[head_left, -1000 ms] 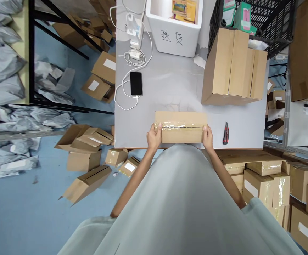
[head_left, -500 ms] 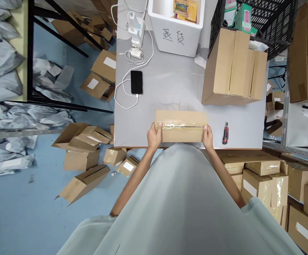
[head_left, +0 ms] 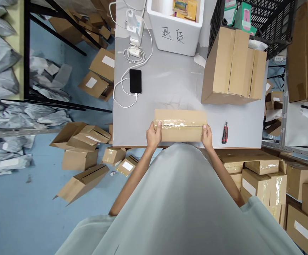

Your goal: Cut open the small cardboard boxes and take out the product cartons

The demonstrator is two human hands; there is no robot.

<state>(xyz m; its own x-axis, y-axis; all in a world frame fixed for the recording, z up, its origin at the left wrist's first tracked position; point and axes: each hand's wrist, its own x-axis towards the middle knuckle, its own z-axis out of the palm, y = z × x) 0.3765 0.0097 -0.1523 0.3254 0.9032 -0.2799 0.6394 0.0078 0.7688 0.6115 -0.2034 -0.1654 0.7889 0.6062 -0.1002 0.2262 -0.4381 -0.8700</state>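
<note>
A long cardboard box [head_left: 182, 134] is held between my two hands at the front edge of the grey table [head_left: 169, 81]. Clear tape runs along its top, beside a dark seam. My left hand [head_left: 154, 135] grips the left end, thumb on top and fingers hidden round the side. At the right end, my right hand [head_left: 207, 136] holds on the same way. A red and black box cutter [head_left: 225, 132] lies on the table to the right of my right hand.
Back left on the table are a phone [head_left: 135, 81] on a white cable and a power strip [head_left: 135, 30]. A white foam bin [head_left: 176, 40], cardboard boxes [head_left: 232, 67] and a black crate [head_left: 273, 24] stand behind. Boxes [head_left: 80, 160] litter the floor at left; more are stacked right.
The whole view has shifted very slightly left. Both hands keep their hold on the box, which stays in the same place on the table.
</note>
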